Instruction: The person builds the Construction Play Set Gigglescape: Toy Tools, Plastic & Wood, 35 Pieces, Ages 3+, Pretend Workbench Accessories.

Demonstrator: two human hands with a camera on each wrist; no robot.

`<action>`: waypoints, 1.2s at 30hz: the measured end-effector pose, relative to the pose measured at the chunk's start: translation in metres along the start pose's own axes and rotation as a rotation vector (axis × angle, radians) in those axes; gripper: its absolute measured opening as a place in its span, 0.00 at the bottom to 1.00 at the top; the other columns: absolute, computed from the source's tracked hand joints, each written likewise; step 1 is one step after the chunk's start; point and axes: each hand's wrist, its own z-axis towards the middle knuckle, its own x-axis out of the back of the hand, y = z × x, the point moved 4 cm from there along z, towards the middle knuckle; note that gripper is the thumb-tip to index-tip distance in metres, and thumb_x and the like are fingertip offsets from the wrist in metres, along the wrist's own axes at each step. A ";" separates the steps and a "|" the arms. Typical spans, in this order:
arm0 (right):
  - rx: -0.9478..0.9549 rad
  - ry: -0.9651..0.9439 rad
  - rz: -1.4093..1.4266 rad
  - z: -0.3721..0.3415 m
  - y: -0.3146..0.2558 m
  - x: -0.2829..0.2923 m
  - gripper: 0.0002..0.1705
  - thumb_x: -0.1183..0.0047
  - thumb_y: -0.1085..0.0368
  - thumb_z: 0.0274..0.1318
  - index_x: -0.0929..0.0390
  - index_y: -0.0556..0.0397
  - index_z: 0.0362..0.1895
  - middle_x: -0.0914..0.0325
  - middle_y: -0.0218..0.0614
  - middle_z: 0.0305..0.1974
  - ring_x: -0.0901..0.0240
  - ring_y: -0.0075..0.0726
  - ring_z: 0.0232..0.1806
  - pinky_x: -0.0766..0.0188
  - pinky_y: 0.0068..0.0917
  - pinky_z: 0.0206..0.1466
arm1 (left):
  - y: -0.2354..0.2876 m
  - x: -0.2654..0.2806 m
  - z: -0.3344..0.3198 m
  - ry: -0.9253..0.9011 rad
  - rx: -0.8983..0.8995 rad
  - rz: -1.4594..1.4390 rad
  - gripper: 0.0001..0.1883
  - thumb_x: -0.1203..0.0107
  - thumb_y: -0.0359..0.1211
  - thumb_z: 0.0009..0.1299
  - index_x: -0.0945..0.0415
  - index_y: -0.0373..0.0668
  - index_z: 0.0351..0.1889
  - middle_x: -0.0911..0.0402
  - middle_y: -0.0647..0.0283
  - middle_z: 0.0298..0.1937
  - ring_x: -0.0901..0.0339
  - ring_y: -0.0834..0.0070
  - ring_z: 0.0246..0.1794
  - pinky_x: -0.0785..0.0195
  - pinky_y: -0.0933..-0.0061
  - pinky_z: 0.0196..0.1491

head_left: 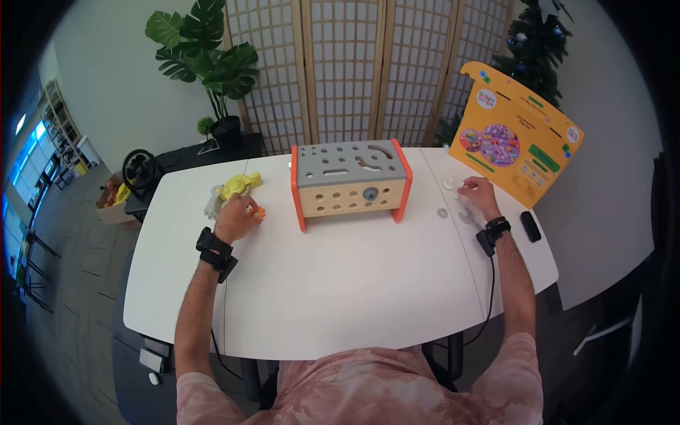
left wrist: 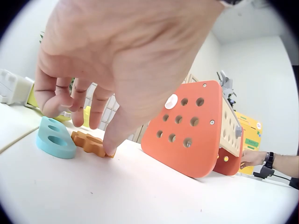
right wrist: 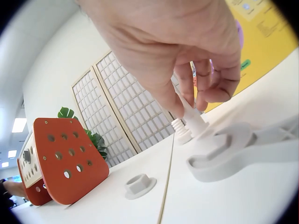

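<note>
Wrist views: my right hand [right wrist: 180, 49] pinches a white tapered peg [right wrist: 195, 123], six o'clock; my left hand [left wrist: 124, 56] thumb-touches an orange scalloped block [left wrist: 87, 143], ten o'clock, grip indeterminable.

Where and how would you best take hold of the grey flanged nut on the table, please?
I would pinch the raised hexagonal collar of the grey flanged nut across two opposite flats, coming from above. Its broader flange lies on the table and offers little edge, while the collar stands up with nothing over it.
</note>
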 end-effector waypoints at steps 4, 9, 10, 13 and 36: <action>0.055 0.021 0.042 0.003 -0.007 -0.002 0.19 0.28 0.63 0.61 0.13 0.59 0.53 0.13 0.38 0.41 0.13 0.33 0.40 0.16 0.30 0.45 | -0.016 -0.013 0.005 0.105 0.008 0.024 0.22 0.25 0.40 0.68 0.13 0.42 0.56 0.16 0.53 0.54 0.17 0.56 0.57 0.22 0.60 0.60; -0.087 -0.032 0.317 -0.018 -0.052 0.004 0.14 0.41 0.64 0.75 0.22 0.57 0.58 0.20 0.34 0.49 0.14 0.31 0.44 0.10 0.29 0.44 | -0.007 -0.004 0.004 0.095 -0.021 -0.012 0.21 0.21 0.39 0.63 0.13 0.39 0.50 0.13 0.55 0.50 0.15 0.58 0.51 0.21 0.59 0.57; -0.111 -0.074 0.425 -0.026 -0.068 0.007 0.12 0.43 0.63 0.78 0.23 0.56 0.57 0.21 0.33 0.49 0.14 0.30 0.46 0.09 0.29 0.46 | 0.000 0.003 0.001 0.095 -0.022 -0.012 0.21 0.21 0.39 0.63 0.13 0.39 0.50 0.13 0.55 0.50 0.15 0.58 0.51 0.21 0.59 0.57; -0.076 -0.174 0.581 -0.038 -0.095 0.008 0.09 0.45 0.63 0.80 0.23 0.54 0.55 0.21 0.32 0.48 0.15 0.29 0.48 0.10 0.29 0.52 | 0.010 0.012 -0.002 0.010 0.012 -0.153 0.21 0.19 0.36 0.60 0.14 0.39 0.47 0.12 0.61 0.41 0.14 0.67 0.44 0.20 0.64 0.52; 0.136 -0.442 0.709 -0.116 -0.230 0.001 0.13 0.39 0.65 0.78 0.22 0.56 0.58 0.17 0.30 0.46 0.14 0.25 0.44 0.18 0.23 0.52 | 0.140 0.080 -0.035 -0.014 -0.193 -0.860 0.12 0.29 0.29 0.76 0.14 0.31 0.51 0.07 0.57 0.43 0.08 0.77 0.40 0.12 0.77 0.44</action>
